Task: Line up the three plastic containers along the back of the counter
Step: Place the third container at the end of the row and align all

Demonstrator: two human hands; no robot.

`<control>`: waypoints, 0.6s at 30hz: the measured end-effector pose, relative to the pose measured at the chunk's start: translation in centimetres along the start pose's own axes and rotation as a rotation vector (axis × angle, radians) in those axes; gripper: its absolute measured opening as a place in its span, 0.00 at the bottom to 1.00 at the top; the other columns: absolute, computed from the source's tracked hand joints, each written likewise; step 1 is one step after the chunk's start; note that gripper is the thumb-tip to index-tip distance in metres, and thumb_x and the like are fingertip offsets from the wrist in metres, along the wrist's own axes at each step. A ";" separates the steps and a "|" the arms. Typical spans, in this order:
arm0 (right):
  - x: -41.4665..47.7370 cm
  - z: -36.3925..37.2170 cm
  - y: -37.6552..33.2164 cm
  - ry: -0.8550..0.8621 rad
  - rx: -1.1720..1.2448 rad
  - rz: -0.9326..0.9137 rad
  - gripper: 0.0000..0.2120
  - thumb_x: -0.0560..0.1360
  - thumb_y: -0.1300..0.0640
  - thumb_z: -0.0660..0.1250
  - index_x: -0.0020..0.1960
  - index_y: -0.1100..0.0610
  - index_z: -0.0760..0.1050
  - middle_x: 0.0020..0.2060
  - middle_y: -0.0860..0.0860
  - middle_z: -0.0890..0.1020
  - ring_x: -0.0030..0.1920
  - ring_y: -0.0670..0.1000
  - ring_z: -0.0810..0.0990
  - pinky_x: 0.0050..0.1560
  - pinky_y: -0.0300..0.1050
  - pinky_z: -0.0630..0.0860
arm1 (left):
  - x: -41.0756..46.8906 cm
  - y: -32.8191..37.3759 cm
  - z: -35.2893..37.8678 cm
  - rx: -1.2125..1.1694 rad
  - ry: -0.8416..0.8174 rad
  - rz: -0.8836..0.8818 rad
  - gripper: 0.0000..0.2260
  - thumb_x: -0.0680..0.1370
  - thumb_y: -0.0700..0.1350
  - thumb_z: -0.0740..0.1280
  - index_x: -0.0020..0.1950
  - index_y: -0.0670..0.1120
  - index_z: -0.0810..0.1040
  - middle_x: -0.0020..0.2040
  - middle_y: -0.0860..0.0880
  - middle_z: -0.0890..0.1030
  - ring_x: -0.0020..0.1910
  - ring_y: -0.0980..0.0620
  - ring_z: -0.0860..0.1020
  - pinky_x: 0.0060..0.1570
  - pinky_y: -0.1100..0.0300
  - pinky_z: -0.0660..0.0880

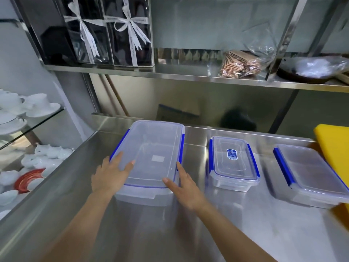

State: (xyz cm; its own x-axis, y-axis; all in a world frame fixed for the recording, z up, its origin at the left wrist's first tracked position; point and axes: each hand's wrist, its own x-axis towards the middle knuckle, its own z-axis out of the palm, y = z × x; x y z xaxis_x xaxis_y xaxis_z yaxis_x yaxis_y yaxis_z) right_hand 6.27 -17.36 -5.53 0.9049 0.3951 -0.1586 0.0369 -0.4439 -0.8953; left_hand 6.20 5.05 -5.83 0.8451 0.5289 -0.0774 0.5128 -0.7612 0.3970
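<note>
Clear plastic with blue clips: the large container (151,154) stood at the back left of the steel counter (226,233). I had the left hand (111,174) and the right hand (184,188) flat on its near corners, fingers straight and clamping nothing, I judge to push it squarely back. The middle container (233,163) and the right container (309,173) stood beside it, slightly more forward.

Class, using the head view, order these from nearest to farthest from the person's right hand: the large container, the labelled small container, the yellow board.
1. Large container, on the left, touching the right hand.
2. Labelled small container, middle of the row.
3. Yellow board, far right edge.
</note>
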 end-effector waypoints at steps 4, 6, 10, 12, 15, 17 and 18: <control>-0.2 0.2 0.3 0.017 0.006 0.003 0.34 0.76 0.43 0.60 0.74 0.48 0.45 0.73 0.49 0.60 0.71 0.49 0.62 0.67 0.44 0.63 | -0.1 -0.1 0.1 0.037 -0.010 0.051 0.29 0.75 0.67 0.52 0.74 0.59 0.57 0.75 0.44 0.59 0.70 0.38 0.63 0.69 0.42 0.62; -0.2 0.4 0.5 0.026 0.009 0.001 0.35 0.75 0.42 0.60 0.74 0.47 0.46 0.73 0.49 0.61 0.71 0.49 0.63 0.67 0.45 0.64 | -0.2 -0.1 0.1 0.050 -0.022 0.080 0.28 0.75 0.66 0.52 0.74 0.59 0.57 0.76 0.43 0.58 0.71 0.38 0.62 0.70 0.42 0.61; -0.4 0.2 0.5 0.024 -0.020 0.019 0.35 0.75 0.42 0.60 0.75 0.48 0.45 0.73 0.50 0.60 0.71 0.50 0.62 0.66 0.45 0.64 | -0.4 0.0 0.1 0.098 -0.017 0.084 0.28 0.76 0.66 0.50 0.74 0.60 0.55 0.76 0.43 0.57 0.71 0.39 0.62 0.70 0.44 0.60; -0.4 -0.1 0.4 0.016 -0.039 0.028 0.35 0.76 0.42 0.59 0.75 0.48 0.44 0.73 0.50 0.60 0.71 0.50 0.62 0.67 0.45 0.64 | -0.6 0.3 0.1 0.124 -0.008 0.089 0.27 0.76 0.66 0.50 0.74 0.60 0.54 0.76 0.43 0.57 0.71 0.39 0.61 0.70 0.44 0.58; -0.7 -0.6 0.0 -0.027 -0.070 0.059 0.34 0.76 0.42 0.58 0.75 0.48 0.45 0.73 0.50 0.60 0.71 0.51 0.62 0.66 0.46 0.66 | -0.8 0.5 -0.1 0.122 0.000 0.078 0.28 0.76 0.65 0.50 0.75 0.58 0.54 0.76 0.42 0.57 0.73 0.40 0.59 0.72 0.45 0.54; -1.1 -1.3 -0.3 -0.029 -0.096 0.057 0.33 0.76 0.42 0.59 0.74 0.48 0.47 0.73 0.50 0.60 0.70 0.51 0.63 0.65 0.47 0.67 | -1.0 0.6 0.0 0.129 0.044 0.087 0.29 0.76 0.65 0.51 0.75 0.56 0.55 0.77 0.42 0.55 0.75 0.42 0.55 0.74 0.46 0.50; -1.1 -2.1 -0.2 -0.018 -0.098 0.059 0.32 0.76 0.42 0.59 0.74 0.49 0.49 0.72 0.51 0.61 0.70 0.51 0.64 0.65 0.47 0.67 | -1.0 0.8 0.1 0.135 0.087 0.114 0.29 0.76 0.65 0.51 0.75 0.55 0.55 0.77 0.43 0.55 0.75 0.43 0.53 0.74 0.47 0.48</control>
State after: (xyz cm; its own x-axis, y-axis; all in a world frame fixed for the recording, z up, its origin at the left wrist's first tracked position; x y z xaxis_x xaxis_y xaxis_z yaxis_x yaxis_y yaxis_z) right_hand 6.10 -19.37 -4.29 0.8991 0.3799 -0.2175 0.0263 -0.5428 -0.8394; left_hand 5.74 3.88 -5.52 0.8854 0.4628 0.0429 0.4353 -0.8581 0.2723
